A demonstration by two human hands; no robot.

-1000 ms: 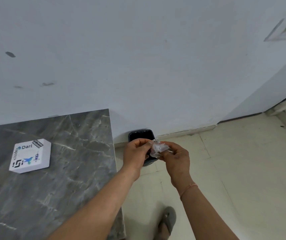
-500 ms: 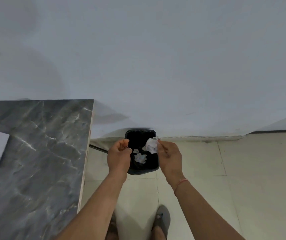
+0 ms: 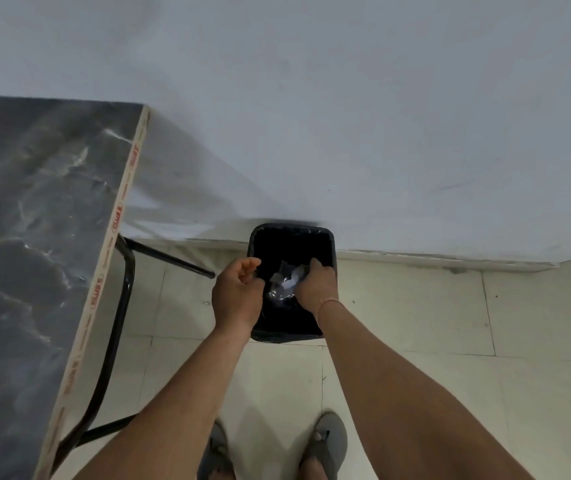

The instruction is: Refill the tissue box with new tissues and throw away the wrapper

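Hovering over black bin rim: left hand loosely curled, empty; right hand grip unclear.

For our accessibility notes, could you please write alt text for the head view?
Two bare hands, left hand and right hand, hover over an open black bin on the floor by the wall, crumpled wrapper visible between them inside it. A marble table stands at left.

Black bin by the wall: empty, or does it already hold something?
Not empty. Crumpled white and clear scraps lie inside the black bin, between the left hand and right hand.
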